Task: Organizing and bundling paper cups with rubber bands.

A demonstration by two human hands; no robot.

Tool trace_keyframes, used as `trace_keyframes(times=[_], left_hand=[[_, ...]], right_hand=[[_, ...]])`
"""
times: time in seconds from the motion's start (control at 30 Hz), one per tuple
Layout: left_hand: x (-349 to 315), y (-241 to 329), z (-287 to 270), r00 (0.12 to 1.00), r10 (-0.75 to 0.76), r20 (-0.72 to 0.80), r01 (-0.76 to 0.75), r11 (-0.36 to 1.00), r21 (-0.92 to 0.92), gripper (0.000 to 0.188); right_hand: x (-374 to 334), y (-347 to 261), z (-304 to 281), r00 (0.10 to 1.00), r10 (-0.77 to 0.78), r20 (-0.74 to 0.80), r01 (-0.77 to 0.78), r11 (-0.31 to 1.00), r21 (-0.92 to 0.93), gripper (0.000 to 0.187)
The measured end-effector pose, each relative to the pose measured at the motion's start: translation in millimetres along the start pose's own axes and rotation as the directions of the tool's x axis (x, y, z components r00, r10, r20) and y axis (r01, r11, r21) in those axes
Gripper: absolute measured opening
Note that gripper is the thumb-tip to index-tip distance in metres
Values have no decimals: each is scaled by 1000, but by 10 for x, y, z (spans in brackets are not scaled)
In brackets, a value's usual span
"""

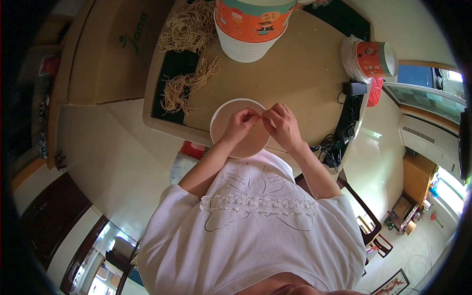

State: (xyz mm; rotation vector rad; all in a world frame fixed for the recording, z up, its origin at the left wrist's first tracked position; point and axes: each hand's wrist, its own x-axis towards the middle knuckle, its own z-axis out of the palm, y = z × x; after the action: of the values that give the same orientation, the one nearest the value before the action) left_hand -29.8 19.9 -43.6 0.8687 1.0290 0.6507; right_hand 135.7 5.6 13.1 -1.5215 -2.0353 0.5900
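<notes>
Bowl (248,142), white and round, is set across the near edge of the table (300,73), close against the white shirt (255,236), perhaps so that small bits can be caught beneath the fingers. Over it, the left hand (240,125) and the right hand (283,127) are brought together, thumb and fingers of each pinched; whether something thin is gripped between the tips cannot be told. Tan strands are laid in a far bundle (189,27) and a near bundle (183,91) on the left, seemingly within easy reach. Stacked tubs (251,32) are placed at the far side, apparently out of the way. The tabletop is covered by a brown sheet over dark green. Orange cups (369,59), an adapter (354,88) and cables (324,142) are seen on the right. Beyond, a cardboard box (105,73) is placed left, and a dark chair (366,233) near right.
</notes>
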Motion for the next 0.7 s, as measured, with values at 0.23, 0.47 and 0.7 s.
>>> trace_keyframes(times=[0.23, 0.47, 0.7], left_hand=[[-21, 77, -32, 991, -133, 27, 131, 989, 65, 9], [-18, 37, -3, 999, -28, 29, 26, 999, 43, 10], [-10, 39, -5, 997, -60, 38, 61, 998, -6, 11]], right_hand=[[-17, -31, -28, 1000, 25, 4, -25, 999, 42, 15], [-32, -14, -8, 1000, 18, -3, -18, 999, 45, 13], [-34, -2, -5, 1000, 14, 1, -14, 999, 32, 14]])
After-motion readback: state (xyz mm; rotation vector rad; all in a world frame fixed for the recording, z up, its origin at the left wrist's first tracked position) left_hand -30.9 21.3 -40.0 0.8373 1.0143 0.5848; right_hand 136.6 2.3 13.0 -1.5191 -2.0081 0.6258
